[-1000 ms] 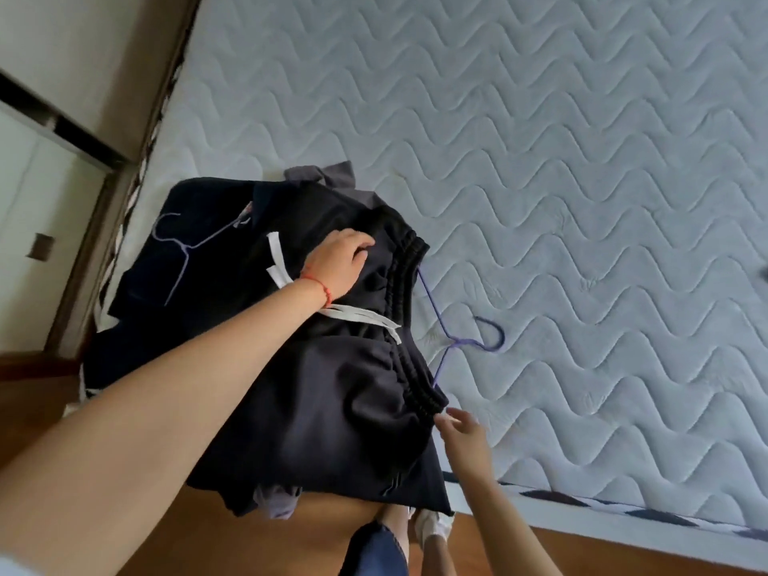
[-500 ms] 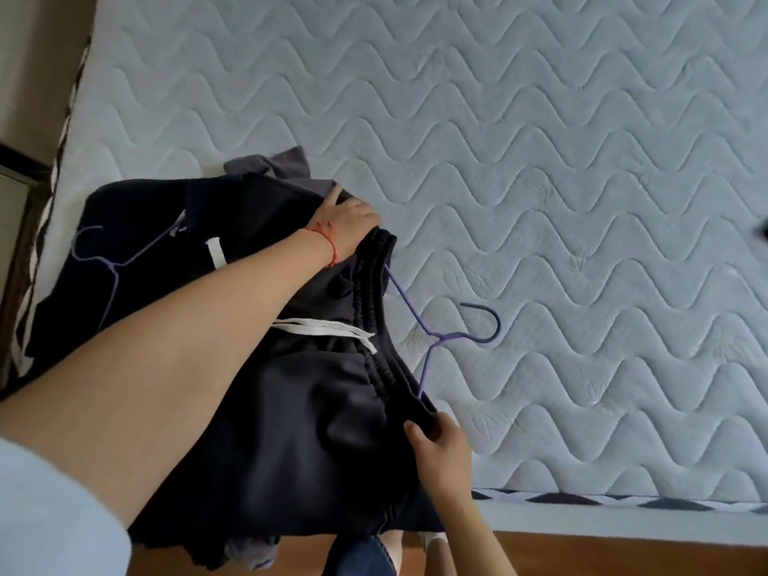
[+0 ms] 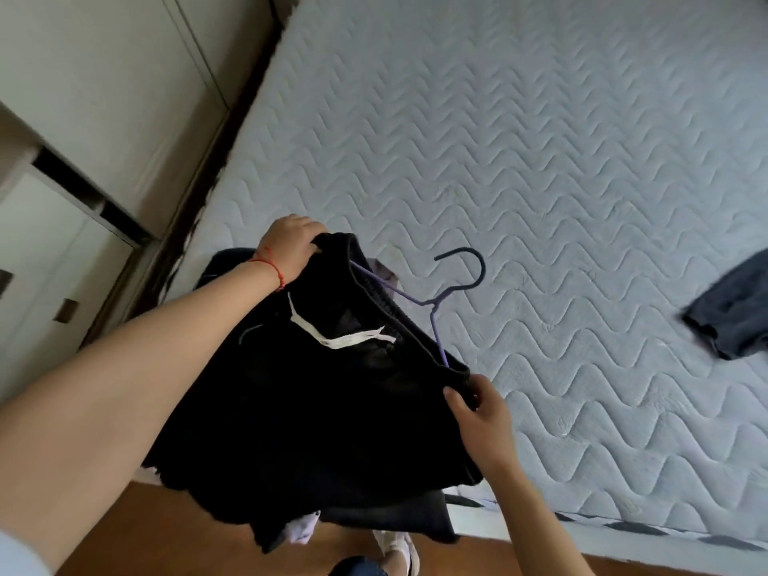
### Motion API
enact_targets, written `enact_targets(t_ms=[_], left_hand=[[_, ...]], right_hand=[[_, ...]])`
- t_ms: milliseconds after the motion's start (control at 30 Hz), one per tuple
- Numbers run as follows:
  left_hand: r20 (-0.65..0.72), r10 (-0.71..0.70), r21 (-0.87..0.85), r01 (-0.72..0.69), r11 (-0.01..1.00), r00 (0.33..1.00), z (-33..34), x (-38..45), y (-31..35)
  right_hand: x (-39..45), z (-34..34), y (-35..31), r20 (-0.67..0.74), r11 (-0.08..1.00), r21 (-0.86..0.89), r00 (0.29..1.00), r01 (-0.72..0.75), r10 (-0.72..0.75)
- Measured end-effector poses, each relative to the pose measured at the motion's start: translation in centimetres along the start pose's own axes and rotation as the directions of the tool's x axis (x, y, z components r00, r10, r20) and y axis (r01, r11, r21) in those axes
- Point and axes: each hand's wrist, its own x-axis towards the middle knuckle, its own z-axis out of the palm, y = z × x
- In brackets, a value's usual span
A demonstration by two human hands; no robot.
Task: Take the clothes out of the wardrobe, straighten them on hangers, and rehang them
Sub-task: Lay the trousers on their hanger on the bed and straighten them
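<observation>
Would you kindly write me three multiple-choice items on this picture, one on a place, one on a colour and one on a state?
1. Where does the blue garment lie?
A. on the mattress, at the right edge of the view
B. on the floor
C. over the left arm

2. What colour is the drawstring of the black shorts?
A. red
B. white
C. green

3. What is the right hand doing?
A. hanging idle
B. holding the hanger's hook
C. gripping the waistband

Answers:
1 A: it rests on the quilted mattress.
2 B: the pale cord shows against the black cloth.
3 C: its fingers curl round the waistband's near end, while the left hand grips the far end and the hanger sticks out between.
</observation>
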Motion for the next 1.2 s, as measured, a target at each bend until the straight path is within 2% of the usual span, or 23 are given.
enact_targets(t_ms=[133, 267, 433, 533, 667, 800, 1000, 1067, 1200], left_hand=[[-0.187, -0.064, -0.073, 0.051, 0.996, 0.980, -7.6, -5.6, 0.5], [-0.316, -0.103, -0.094, 0.077, 0.993, 0.943, -15.3, -11.7, 2.0], [-0.476, -0.068, -0.028, 0.062, 0.998, 0.877, -24.8, -19.0, 3.6], [-0.541, -0.028, 0.008, 0.039, 0.999, 0.841, -29.8, -22.4, 4.9], [-0.657, 0.078, 0.069, -0.042, 0.997, 0.750, -35.7, -26.1, 6.6], [-0.737, 0.186, 0.127, -0.136, 0.982, 0.649, -40.8, -29.3, 8.1], [-0.819, 0.310, 0.148, -0.345, 0.927, 0.483, -44.9, -33.9, 11.4], [-0.823, 0.336, 0.135, -0.417, 0.899, 0.458, -45.3, -35.0, 13.0], [-0.811, 0.359, 0.079, -0.522, 0.849, 0.462, -45.2, -36.4, 17.7]], right_hand=[[-4.5, -1.1, -4.1, 0.010, 0.987, 0.039, 0.987, 0.158, -0.159], [-9.7, -2.3, -7.9, -0.013, 0.953, 0.034, 0.954, 0.300, -0.300], [-16.2, -4.3, -13.1, -0.064, 0.894, 0.027, 0.893, 0.447, -0.445], [-20.1, -5.7, -16.3, -0.142, 0.855, 0.056, 0.852, 0.515, -0.504], [-24.4, -7.5, -20.4, -0.268, 0.798, 0.082, 0.784, 0.598, -0.560], [-29.1, -9.3, -23.6, -0.401, 0.730, 0.053, 0.684, 0.681, -0.609], [-36.4, -12.1, -24.7, -0.619, 0.688, -0.030, 0.527, 0.725, -0.582], [-38.8, -13.2, -24.0, -0.674, 0.693, -0.066, 0.480, 0.718, -0.561], [-43.4, -16.3, -21.2, -0.757, 0.719, -0.130, 0.400, 0.682, -0.516]])
